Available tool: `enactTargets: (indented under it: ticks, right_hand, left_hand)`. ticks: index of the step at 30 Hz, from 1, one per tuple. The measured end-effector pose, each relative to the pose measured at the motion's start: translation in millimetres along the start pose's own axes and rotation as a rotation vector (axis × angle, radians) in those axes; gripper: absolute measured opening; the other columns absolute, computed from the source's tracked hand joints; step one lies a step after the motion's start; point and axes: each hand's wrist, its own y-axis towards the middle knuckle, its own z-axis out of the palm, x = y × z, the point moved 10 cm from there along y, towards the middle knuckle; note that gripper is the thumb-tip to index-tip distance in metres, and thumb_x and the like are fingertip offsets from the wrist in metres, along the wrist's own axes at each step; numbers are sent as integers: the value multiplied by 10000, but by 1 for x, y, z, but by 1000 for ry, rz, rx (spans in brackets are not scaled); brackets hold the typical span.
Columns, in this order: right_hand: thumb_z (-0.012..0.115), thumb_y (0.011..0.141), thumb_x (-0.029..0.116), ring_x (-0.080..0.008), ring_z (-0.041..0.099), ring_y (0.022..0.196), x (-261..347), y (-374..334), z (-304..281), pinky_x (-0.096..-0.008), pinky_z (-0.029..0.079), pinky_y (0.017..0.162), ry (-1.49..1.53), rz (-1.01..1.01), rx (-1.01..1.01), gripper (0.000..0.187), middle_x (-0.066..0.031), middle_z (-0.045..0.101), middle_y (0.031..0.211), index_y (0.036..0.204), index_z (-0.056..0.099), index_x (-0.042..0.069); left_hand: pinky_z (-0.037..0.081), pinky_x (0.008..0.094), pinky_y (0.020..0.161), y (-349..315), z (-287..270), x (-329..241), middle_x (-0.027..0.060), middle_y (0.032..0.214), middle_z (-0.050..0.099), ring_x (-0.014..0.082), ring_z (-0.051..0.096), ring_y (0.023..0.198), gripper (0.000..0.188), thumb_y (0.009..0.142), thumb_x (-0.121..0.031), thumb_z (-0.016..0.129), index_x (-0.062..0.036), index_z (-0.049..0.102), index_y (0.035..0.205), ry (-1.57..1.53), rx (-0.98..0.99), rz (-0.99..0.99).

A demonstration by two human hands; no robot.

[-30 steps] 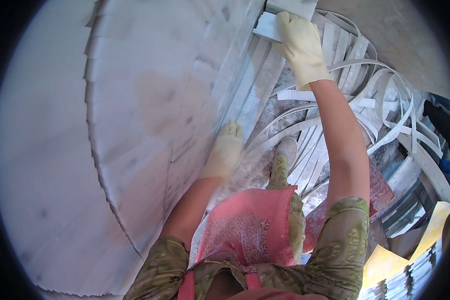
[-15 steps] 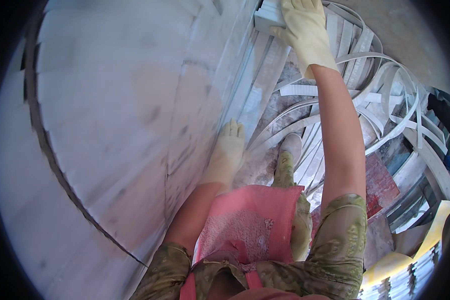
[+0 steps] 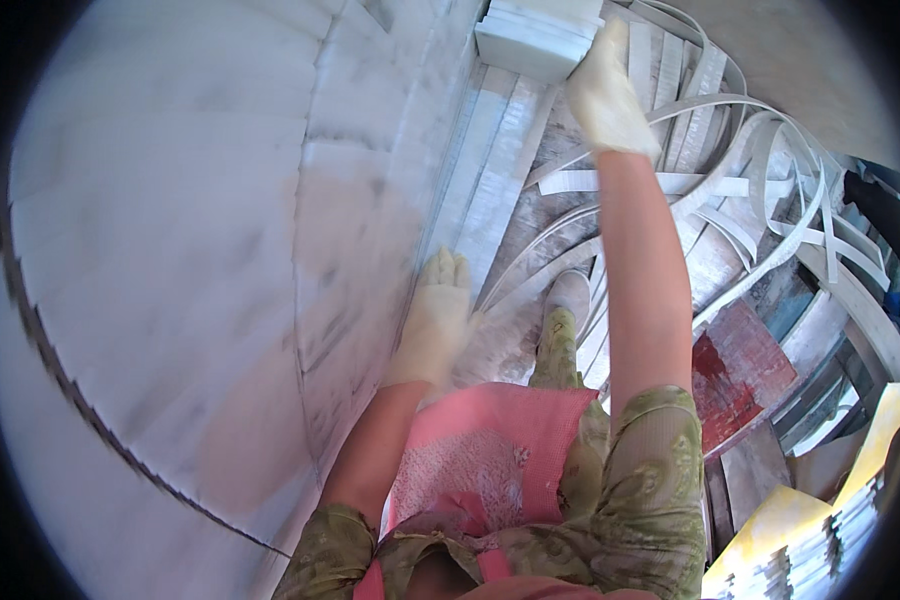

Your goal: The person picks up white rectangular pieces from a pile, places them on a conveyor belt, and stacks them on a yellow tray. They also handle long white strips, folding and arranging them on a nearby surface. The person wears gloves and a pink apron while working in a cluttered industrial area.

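In a cream rubber glove, my left hand (image 3: pixel 436 318) lies with its fingers stretched forward on the near end of long white strips (image 3: pixel 492 165), beside the large pale stacked wall. Motion blurs it slightly, and no held thing shows. My right hand (image 3: pixel 610 98), gloved alike, reaches farther forward. Its fingers extend along the right side of a short block of stacked white pieces (image 3: pixel 532 48) and touch or nearly touch it; the fingertips are smeared. This block stands across the far part of the strips.
On my left rises the large whitish stack (image 3: pixel 200 250) with dark seams. Curled white bands (image 3: pixel 770 190) loop on the right. Beyond my right arm lie a red-stained board (image 3: pixel 740 375) and yellow sheeting (image 3: pixel 785 530). My shoe (image 3: pixel 570 290) stands below the strips.
My right hand has slid off the block's top to its right side, drawing slightly nearer. More of the block shows. The view has shifted a little; my left hand stays by the strips' near end.
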Motion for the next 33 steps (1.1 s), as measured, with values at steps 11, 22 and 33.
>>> enactTargets:
  ticks: [11, 22, 33]
  right_hand:
    - [655, 866, 314, -385, 305, 1506, 71, 9, -21, -454, 178, 1265, -140, -195, 19, 800, -251, 391, 1576, 1525, 378, -46]
    - [426, 969, 204, -370, 271, 1531, 94, -13, 94, -573, 149, 1252, -732, -613, 75, 625, -222, 363, 1607, 1539, 354, -42]
    - [655, 920, 323, -362, 351, 1498, 98, 9, 57, -461, 286, 1228, -129, -598, 206, 766, -262, 410, 1567, 1529, 378, -49]
  left_hand:
    - [359, 415, 1188, 2, -3, 4, 334, 1548, 378, 406, 382, 1456, 837, 852, -335, 741, 72, 397, 1498, 31, 7, 14]
    - [423, 413, 1128, 2, -14, -5, 318, 1457, 492, 400, 492, 1363, 757, 841, -314, 750, 68, 467, 1430, 32, -114, 28]
    - [389, 426, 1152, 7, -6, -5, 333, 1458, 474, 407, 469, 1364, 749, 820, -320, 775, 61, 488, 1397, 47, -90, 35]
